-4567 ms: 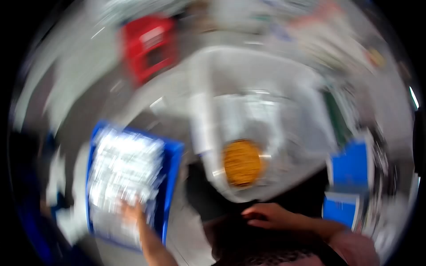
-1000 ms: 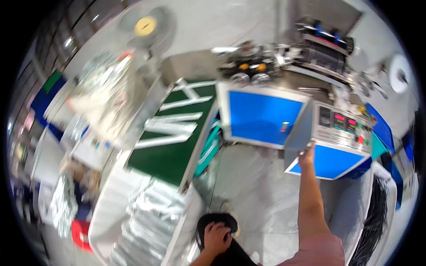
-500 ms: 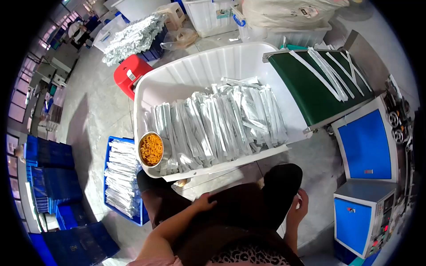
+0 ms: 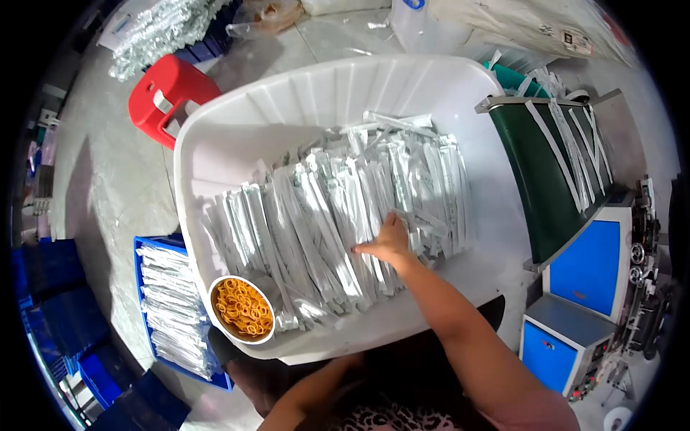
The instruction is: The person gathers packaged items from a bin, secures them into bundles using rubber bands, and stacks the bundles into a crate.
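Note:
My right hand (image 4: 388, 241) is inside the white plastic tub (image 4: 201, 136), over a heap of long silvery-white packets (image 4: 323, 215). Its thumb and fingers are apart and rest on the packets, with nothing seen gripped. The packets lie side by side, mostly lengthwise, and a few lie crosswise at the far edge. My left hand (image 4: 343, 365) is low beside the tub's near rim, and its fingers are hidden. In the tub's near left corner stands a round container (image 4: 213, 293) of orange rubber bands (image 4: 244, 307).
A green conveyor belt (image 4: 525, 172) carrying white strips ends over the tub's right side. Left of the tub are a red stool (image 4: 169, 97) and a blue crate (image 4: 139, 276) of packets. Blue-panelled machinery (image 4: 583, 266) stands at right.
My right hand has gone from beside my right knee into the tub, onto the packets. My left hand has slipped mostly out of sight by the rim. The view has shifted closer to the tub.

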The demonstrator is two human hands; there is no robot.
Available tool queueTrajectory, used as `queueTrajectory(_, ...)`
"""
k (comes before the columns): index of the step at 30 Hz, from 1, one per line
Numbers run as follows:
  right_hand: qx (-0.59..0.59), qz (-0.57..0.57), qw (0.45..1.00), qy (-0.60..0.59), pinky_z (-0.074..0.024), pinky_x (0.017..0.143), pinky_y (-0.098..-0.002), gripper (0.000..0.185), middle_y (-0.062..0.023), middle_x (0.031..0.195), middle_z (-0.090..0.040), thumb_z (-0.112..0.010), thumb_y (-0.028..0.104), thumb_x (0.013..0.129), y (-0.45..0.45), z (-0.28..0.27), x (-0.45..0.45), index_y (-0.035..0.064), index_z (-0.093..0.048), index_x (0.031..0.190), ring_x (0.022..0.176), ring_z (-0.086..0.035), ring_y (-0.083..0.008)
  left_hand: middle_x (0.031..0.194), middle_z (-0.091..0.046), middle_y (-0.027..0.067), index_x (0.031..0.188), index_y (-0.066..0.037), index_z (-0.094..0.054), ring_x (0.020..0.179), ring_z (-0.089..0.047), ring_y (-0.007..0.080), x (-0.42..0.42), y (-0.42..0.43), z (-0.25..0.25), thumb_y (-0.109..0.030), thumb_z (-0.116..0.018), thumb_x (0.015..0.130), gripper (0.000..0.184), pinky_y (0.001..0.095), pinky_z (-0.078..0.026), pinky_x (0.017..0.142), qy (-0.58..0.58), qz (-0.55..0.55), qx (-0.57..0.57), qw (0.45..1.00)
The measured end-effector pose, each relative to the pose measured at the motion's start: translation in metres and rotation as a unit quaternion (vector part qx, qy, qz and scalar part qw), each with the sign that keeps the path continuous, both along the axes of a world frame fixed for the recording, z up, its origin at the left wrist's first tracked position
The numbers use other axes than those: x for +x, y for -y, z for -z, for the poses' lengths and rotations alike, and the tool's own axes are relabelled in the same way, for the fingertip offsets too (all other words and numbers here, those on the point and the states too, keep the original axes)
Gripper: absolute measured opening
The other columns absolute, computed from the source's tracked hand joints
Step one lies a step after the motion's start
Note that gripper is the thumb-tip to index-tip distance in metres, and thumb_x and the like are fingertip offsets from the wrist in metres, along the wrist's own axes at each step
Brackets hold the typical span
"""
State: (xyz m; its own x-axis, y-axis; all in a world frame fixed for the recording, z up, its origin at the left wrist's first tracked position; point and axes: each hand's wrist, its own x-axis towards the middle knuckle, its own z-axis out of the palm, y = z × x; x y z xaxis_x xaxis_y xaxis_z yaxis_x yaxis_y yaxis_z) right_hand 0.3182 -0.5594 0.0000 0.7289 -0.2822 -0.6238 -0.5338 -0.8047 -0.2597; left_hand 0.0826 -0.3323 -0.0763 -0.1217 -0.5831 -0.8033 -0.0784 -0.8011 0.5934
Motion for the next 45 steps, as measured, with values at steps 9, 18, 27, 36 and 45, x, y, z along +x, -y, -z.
queueTrajectory(9, 0.009, 0.163, 0.984, 0.064, -0.0337, 0.098, -0.0371, 0.108, -0.025, 0.125, -0.039, -0.076, 0.026, 0.053, -0.034, 0.012, -0.003, -0.0037, -0.012, 0.134, 0.117, -0.038, -0.0375, 0.119, -0.048, 0.018, 0.126, -0.007, -0.038, 0.108, -0.048, 0.0311, 0.004, -0.006, 0.022, -0.022, -0.056, 0.078, 0.053, 0.0405, -0.038, 0.092, 0.288, -0.142, -0.114, 0.94)
queueTrajectory(18, 0.043, 0.077, 0.994, 0.063, -0.0357, 0.095, -0.0392, 0.092, -0.0244, 0.121, -0.044, -0.073, 0.038, 0.06, -0.074, -0.031, 0.002, -0.0016, -0.028, 0.129, 0.112, -0.046, -0.0338, 0.096, -0.06, 0.0163, 0.106, -0.004, -0.051, 0.087, -0.058, 0.0316, 0.066, -0.026, -0.16, -0.028, -0.061, 0.076, 0.04, 0.0391, -0.046, 0.076, 0.312, -0.262, -0.145, 0.902)
queueTrajectory(27, 0.002, -0.049, 0.998, 0.05, -0.0389, 0.091, -0.0398, 0.083, -0.0233, 0.119, -0.045, -0.073, 0.045, 0.055, -0.023, -0.009, 0.011, -0.0022, -0.042, 0.115, 0.112, -0.044, -0.0337, 0.092, -0.058, 0.0182, 0.105, -0.002, -0.05, 0.082, -0.057, 0.0344, 0.057, -0.044, -0.127, -0.03, -0.064, 0.074, 0.044, 0.041, -0.046, 0.071, 0.407, -0.341, -0.133, 0.837)
queueTrajectory(36, -0.046, 0.04, 0.993, 0.105, -0.0404, 0.09, -0.037, 0.093, -0.0232, 0.111, -0.052, -0.073, 0.04, 0.063, -0.061, -0.012, 0.016, -0.002, -0.022, 0.13, 0.106, -0.051, -0.0341, 0.111, -0.05, 0.0216, 0.117, -0.002, -0.045, 0.104, -0.046, 0.0373, 0.058, -0.039, -0.104, -0.032, -0.062, 0.075, 0.054, 0.0408, -0.037, 0.09, 0.39, -0.292, -0.122, 0.864)
queueTrajectory(45, 0.091, 0.179, 0.972, 0.125, -0.0447, 0.083, -0.0339, 0.078, -0.0193, 0.104, -0.057, -0.077, 0.021, 0.059, -0.046, -0.017, 0.013, -0.0025, -0.037, 0.121, 0.097, -0.056, -0.029, 0.104, -0.055, 0.0202, 0.111, -0.001, -0.049, 0.095, -0.052, 0.0369, 0.063, -0.04, -0.124, -0.029, -0.062, 0.076, 0.046, 0.0405, -0.044, 0.079, 0.399, -0.287, -0.112, 0.864)
